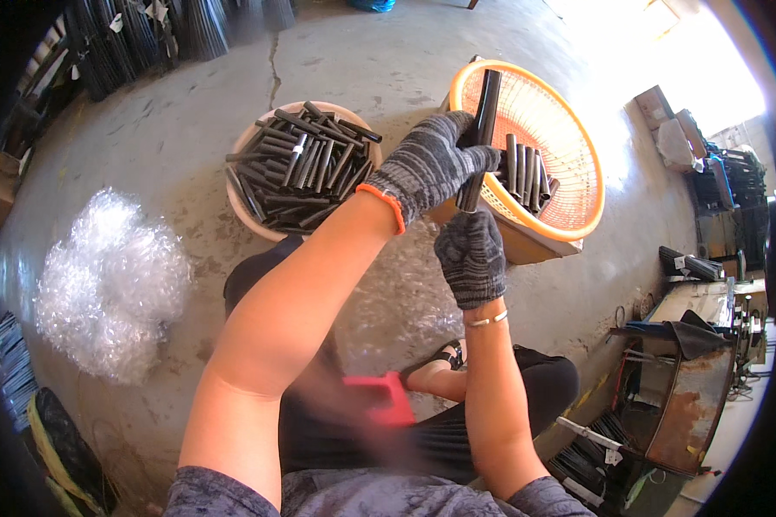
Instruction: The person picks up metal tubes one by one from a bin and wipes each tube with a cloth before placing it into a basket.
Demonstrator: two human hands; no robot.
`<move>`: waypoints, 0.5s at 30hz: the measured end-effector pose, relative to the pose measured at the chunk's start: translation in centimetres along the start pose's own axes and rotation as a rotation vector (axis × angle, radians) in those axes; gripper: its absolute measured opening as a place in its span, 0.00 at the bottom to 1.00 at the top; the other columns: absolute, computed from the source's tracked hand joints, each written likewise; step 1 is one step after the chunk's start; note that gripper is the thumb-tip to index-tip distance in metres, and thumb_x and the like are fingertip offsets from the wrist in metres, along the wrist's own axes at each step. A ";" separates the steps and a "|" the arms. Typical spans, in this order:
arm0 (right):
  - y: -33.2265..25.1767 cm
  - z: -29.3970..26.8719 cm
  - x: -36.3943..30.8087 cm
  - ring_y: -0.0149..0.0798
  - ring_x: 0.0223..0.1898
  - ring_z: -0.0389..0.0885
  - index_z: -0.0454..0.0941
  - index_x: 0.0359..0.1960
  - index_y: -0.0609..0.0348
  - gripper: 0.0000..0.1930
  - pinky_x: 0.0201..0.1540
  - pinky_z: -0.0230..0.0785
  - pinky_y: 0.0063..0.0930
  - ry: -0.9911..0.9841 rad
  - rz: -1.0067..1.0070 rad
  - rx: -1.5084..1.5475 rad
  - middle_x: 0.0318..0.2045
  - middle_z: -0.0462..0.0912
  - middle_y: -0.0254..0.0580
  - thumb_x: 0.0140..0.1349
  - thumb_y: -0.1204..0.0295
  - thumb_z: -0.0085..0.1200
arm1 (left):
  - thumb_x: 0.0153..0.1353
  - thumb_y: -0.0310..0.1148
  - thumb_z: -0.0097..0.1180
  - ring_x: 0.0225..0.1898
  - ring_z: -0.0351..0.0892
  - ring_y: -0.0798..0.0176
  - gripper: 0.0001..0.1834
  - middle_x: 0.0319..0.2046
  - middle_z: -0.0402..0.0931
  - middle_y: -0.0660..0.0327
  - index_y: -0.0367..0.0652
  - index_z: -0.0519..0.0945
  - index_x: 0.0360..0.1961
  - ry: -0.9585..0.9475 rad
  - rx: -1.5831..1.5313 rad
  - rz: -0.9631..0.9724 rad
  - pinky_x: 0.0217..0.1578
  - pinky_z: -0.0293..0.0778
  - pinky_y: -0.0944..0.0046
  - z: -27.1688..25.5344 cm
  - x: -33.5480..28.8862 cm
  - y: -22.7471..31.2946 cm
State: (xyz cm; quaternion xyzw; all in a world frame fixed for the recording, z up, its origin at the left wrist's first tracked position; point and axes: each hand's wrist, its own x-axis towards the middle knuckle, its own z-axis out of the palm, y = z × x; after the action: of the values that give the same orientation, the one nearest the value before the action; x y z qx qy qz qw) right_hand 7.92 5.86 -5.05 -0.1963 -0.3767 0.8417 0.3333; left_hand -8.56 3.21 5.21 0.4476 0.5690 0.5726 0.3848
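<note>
Head view, looking down: a glossy black tube (488, 103) is held between two gloved hands, in front of the near-left rim of an orange basket. Its far end points away from the person and leans slightly right, over the basket opening. The left hand (431, 159), in a striped grey glove, has its grip clamped around the tube's middle. The right hand (472, 258), gloved alike, has its grip closed on the near end. Holding it at two points probably keeps the tube steady and in line.

Just beyond, the orange basket (578, 138) sits on a cardboard box (535, 248), which seems to raise it within easy reach. More dark tubes (526, 168) lean together inside, at its near left, leaving much of the lattice wall bare. To the left, a pale pink basin (235, 194) stands on the floor, heaped to its rim with short black tubes (293, 172).

Concrete floor (190, 103) lies open beyond the basin and between it and a loose mound of clear plastic (112, 284) at far left. The basket's raised rim is the closest edge to the hands; a narrow gap separates basin and basket. A red stool (397, 398) is partly hidden by the person's legs.
</note>
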 end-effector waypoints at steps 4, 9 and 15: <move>7.6 -8.6 -3.1 0.36 0.27 0.71 0.72 0.42 0.56 0.13 0.28 0.63 0.31 0.005 -0.163 -1.406 0.27 0.73 0.37 0.66 0.61 0.46 | 0.56 0.33 0.61 0.30 0.80 0.63 0.14 0.32 0.80 0.53 0.35 0.77 0.40 0.129 0.052 0.177 0.33 0.77 0.65 -0.1 0.2 -2.2; 13.0 -16.3 -9.4 0.45 0.33 0.78 0.68 0.48 0.54 0.15 0.32 0.68 0.38 0.491 0.626 -1.117 0.39 0.78 0.48 0.64 0.61 0.47 | 0.56 0.34 0.61 0.30 0.80 0.63 0.14 0.29 0.80 0.54 0.35 0.77 0.38 0.268 -0.003 0.105 0.33 0.77 0.63 -2.8 -0.6 1.7; 3.7 -3.8 -2.0 0.34 0.26 0.80 0.49 0.66 0.54 0.37 0.19 0.67 0.20 0.281 0.027 -0.479 0.56 0.69 0.48 0.59 0.69 0.58 | 0.55 0.35 0.61 0.33 0.80 0.58 0.15 0.31 0.80 0.51 0.33 0.77 0.37 0.213 0.068 0.165 0.38 0.75 0.61 -1.8 0.3 -0.4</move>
State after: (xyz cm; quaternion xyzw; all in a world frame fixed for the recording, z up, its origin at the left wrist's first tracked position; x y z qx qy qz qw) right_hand 10.05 4.55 -10.15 -0.3895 -0.5125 0.6975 0.3149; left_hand -10.42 3.00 4.95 0.4421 0.5870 0.6270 0.2585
